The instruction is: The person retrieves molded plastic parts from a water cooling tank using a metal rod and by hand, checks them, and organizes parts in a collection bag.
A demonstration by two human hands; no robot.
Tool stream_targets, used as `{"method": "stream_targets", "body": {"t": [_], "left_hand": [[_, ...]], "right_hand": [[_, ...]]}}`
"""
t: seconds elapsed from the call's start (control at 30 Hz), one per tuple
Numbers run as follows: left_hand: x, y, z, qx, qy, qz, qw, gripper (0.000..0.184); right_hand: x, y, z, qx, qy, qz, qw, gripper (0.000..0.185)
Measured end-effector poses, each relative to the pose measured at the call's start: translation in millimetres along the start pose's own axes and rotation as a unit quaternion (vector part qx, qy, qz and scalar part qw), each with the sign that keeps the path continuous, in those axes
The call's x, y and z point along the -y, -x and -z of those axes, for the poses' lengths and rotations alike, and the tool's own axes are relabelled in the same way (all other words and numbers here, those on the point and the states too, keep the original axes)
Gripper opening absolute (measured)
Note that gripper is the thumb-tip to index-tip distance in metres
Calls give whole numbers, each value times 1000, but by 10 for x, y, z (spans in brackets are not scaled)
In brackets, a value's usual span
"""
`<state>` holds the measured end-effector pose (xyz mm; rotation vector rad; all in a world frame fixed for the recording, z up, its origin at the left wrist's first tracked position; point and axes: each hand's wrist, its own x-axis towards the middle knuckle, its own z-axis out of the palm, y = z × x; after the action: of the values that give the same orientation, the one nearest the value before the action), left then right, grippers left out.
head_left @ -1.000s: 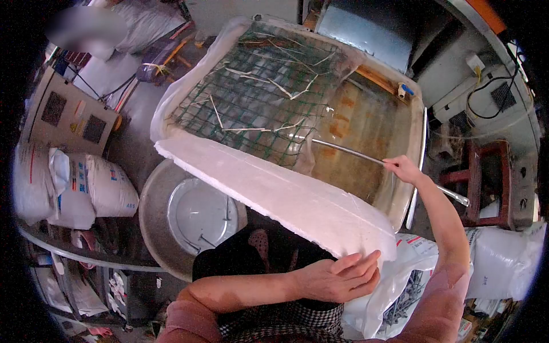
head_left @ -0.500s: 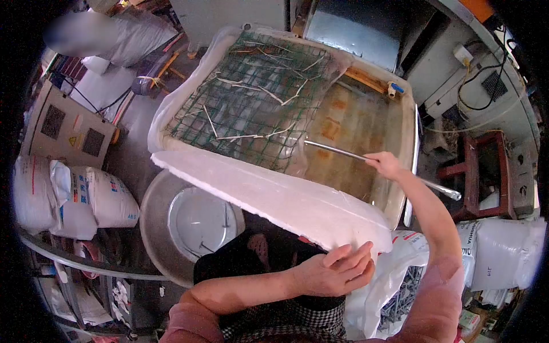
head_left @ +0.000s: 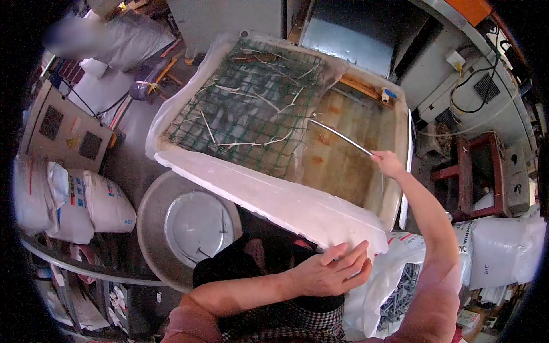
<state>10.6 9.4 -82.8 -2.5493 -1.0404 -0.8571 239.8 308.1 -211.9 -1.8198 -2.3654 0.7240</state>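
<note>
My right hand is closed around a slim metal rod and hangs over a water-filled tub. The rod's far tip lies near the edge of a green mesh net, which covers the tub's left part. White strips rest on the mesh. Close to my body, my left hand has its fingers apart and holds nothing. Its fingertips are beside the near right end of a white foam board along the tub's front edge; whether they touch it I cannot tell.
A round basin with a white bucket inside stands at lower left. Full sacks are at left, others at right. An open bag of grey pieces sits by my right arm. A blue-handled valve is at the tub's back corner.
The rod has swung to a steeper angle, its tip moving up the picture. My right hand shifted slightly. My left hand stays nearly where it was.
</note>
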Motion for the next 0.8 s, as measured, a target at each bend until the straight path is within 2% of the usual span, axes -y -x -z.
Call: {"method": "stream_targets", "body": {"t": [0.1,0.17,0.27,0.33,0.47,0.53,0.63,0.8], "left_hand": [[45,-3,44,14,-9,0,1000,20],[82,5,58,13,-10,5,1000,19],[121,38,33,14,15,1,1000,19],[139,74,-9,-6,36,-10,999,26],[140,77,-31,-1,44,-23,999,27],[121,92,-48,-5,53,-26,998,28],[137,94,-53,8,53,-33,998,29],[175,94,-58,15,64,-39,997,29]], "right_hand": [[145,-230,-226,-21,35,52,998,30],[169,-308,-215,17,43,37,998,30],[70,-306,-174,-6,15,19,1000,30],[-38,-283,-164,-37,4,8,999,31],[37,-270,-147,-26,-14,-4,1000,32],[-12,-420,-274,-22,-19,46,999,32],[-57,-692,-350,-8,15,70,997,33],[189,-921,-404,22,42,37,998,33]]}}
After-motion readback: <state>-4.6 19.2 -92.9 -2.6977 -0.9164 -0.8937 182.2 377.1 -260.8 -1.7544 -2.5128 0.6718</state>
